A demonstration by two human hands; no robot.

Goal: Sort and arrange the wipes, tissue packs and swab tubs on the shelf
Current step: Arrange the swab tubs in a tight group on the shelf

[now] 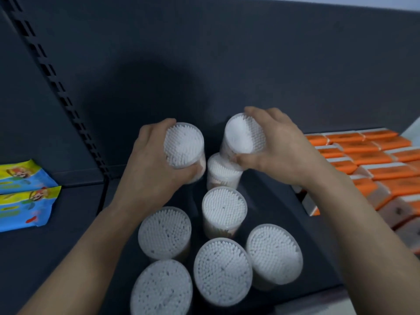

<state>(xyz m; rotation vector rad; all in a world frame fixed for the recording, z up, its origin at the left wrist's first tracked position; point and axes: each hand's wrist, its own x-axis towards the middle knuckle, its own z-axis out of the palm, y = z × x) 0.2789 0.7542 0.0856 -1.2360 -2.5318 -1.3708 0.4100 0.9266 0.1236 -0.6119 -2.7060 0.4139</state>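
Several clear round swab tubs full of white cotton swabs stand on the dark shelf. My left hand grips one swab tub by its side, lifted a little at the back of the group. My right hand grips another swab tub from the right, tilted and held above a smaller-looking tub standing behind. One tub stands in the middle. Four more stand nearer me, among them tubs at the left, centre and right.
Two blue and yellow wipes packs lie at the far left of the shelf. Rows of orange and white tissue packs fill the right side. A slotted upright runs down the dark back panel.
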